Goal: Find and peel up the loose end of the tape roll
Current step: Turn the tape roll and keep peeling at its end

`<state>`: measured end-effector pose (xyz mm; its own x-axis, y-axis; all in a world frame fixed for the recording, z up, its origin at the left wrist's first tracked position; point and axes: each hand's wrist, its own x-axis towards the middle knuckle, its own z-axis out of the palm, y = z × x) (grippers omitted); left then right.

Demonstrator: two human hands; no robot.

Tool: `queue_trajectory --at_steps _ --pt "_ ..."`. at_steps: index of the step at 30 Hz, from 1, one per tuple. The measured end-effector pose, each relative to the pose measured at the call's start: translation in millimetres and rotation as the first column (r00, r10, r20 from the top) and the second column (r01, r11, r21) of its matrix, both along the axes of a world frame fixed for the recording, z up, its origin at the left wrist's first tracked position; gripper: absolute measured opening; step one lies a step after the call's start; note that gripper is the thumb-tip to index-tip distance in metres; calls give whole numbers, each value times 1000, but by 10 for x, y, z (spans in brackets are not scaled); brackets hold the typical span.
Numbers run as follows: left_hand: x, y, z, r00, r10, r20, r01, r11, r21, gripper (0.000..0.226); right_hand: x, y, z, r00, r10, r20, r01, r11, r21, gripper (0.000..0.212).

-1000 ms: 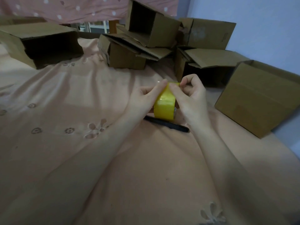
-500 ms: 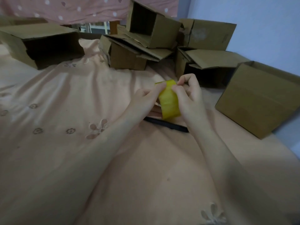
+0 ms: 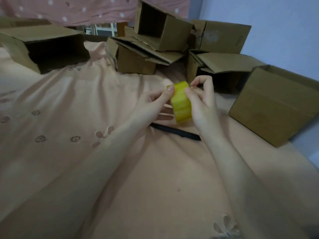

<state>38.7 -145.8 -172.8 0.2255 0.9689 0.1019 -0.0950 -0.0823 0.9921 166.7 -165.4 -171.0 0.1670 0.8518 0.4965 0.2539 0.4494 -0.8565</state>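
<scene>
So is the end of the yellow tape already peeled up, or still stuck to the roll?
Cannot tell. Both hands, left hand and right hand, grip the tape roll; no lifted strip is visible.

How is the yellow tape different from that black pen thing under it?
The tape roll is bright yellow and round; the black pen is dark, long and thin. The tape roll is held up by the left hand and right hand; the black pen lies untouched on the peach sheet. Both sit in front of the cardboard boxes.
</scene>
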Motion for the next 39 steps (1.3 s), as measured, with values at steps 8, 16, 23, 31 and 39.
queue_trajectory --at_steps 8,16,23,31,39 --pt "-8 2 9 999 33 -24 -33 999 35 28 11 -5 0 999 -32 30 31 999 24 7" --pt "23 8 11 1000 31 0 -31 999 39 30 -11 -11 2 999 30 -37 -31 999 -27 22" --pt "2 53 -33 998 37 45 -38 999 19 33 -8 -6 25 996 -31 -84 25 997 -70 5" --pt "-87 115 -23 983 96 158 -87 994 -66 40 -18 -110 106 967 237 -95 -249 958 -143 50" --pt "-94 74 30 998 -9 56 11 1000 -29 47 -20 -95 95 983 144 -116 -156 982 -107 30"
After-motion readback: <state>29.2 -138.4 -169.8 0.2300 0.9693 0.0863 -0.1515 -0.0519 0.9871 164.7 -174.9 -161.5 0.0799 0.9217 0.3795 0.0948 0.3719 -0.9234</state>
